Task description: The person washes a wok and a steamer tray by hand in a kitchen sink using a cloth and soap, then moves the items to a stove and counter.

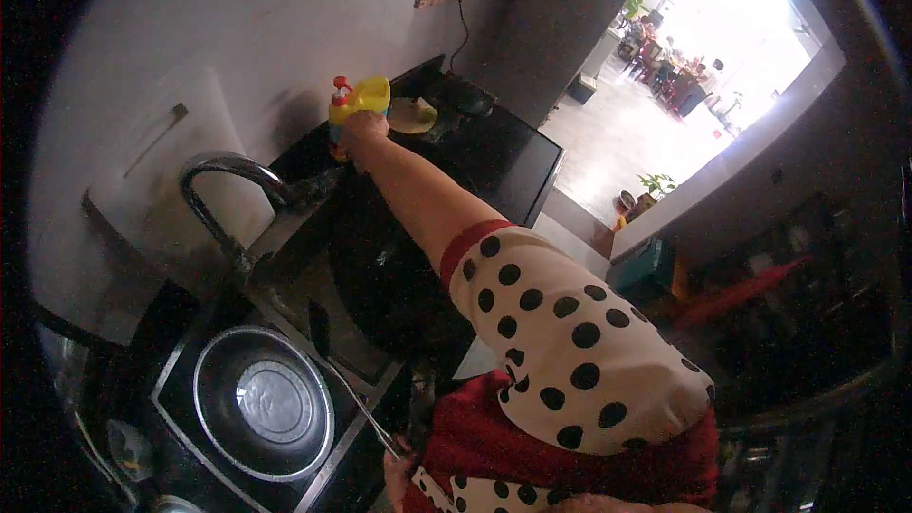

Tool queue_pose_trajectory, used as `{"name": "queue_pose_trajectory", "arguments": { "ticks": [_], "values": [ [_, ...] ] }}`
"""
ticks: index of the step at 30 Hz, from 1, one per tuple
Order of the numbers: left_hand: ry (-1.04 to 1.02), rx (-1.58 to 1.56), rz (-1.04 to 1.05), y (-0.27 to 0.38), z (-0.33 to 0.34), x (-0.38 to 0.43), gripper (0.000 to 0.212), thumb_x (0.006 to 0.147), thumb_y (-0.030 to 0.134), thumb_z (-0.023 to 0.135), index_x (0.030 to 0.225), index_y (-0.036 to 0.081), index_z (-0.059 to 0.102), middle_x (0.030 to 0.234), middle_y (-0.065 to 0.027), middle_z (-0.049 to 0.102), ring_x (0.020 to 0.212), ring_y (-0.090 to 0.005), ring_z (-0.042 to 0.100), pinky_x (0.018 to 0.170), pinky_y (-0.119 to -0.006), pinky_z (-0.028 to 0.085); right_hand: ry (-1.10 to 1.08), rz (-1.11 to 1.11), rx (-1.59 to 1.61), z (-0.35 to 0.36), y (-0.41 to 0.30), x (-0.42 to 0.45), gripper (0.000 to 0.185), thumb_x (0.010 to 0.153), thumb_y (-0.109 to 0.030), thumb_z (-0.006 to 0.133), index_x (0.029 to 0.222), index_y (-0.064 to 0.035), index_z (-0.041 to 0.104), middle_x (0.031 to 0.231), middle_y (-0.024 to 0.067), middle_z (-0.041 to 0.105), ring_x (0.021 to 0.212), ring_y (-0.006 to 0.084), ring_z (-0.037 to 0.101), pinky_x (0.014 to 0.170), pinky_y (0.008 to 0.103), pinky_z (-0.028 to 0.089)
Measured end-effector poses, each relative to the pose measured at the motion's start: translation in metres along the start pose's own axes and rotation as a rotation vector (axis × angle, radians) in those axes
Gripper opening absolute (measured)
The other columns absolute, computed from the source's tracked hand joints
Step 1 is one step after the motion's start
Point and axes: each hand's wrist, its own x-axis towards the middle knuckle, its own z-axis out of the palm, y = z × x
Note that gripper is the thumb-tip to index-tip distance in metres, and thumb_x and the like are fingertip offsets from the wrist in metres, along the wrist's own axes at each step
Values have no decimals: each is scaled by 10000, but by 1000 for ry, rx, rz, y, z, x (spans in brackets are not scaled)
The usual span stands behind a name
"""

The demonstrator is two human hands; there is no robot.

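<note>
My right hand (365, 130) is stretched far out along the counter, its fingers around a yellow detergent bottle (370, 94) with a red pump top. The bottle stands upright by the wall, its lower part partly hidden by the hand. Low in the picture, my left hand (397, 469) grips the thin metal handle of a long cooking utensil (360, 402). Its dark head points to the faucet side; whether it is a ladle or a turner I cannot tell. Between the hands lies a large dark round pan, apparently a wok (377, 285), partly hidden by my arm.
A round metal basin (328, 434) sits in the metal-rimmed sink (167, 399). Over the sink side curves a chrome faucet (231, 160). Beyond the bottle lie a pale round item (412, 116) and the black countertop (509, 149). Several people sit in the bright room past the doorway.
</note>
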Motion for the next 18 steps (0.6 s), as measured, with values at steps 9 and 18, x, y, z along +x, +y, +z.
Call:
{"name": "queue_pose_trajectory", "arguments": {
  "ticks": [9, 18],
  "values": [
    [7, -151, 38, -2, 4, 2, 150, 713, 93, 562, 854, 81, 511, 734, -1, 492, 686, -140, 484, 636, -250, 381, -103, -256, -350, -100, -76, -58, 373, 764, -246, 556, 1106, -101, 589, 1059, 116, 591, 1031, 291, 531, 854, 494, 395],
    [-239, -131, 46, 30, 23, -5, 202, 675, 43, 566, 850, 95, 478, 774, 8, 467, 709, -110, 462, 647, -219, 371, 1, -216, -295, -22, 71, -7, 329, 648, -275, 666, 931, -106, 657, 965, 107, 617, 926, 271, 604, 765, 378, 505]
  ]
}}
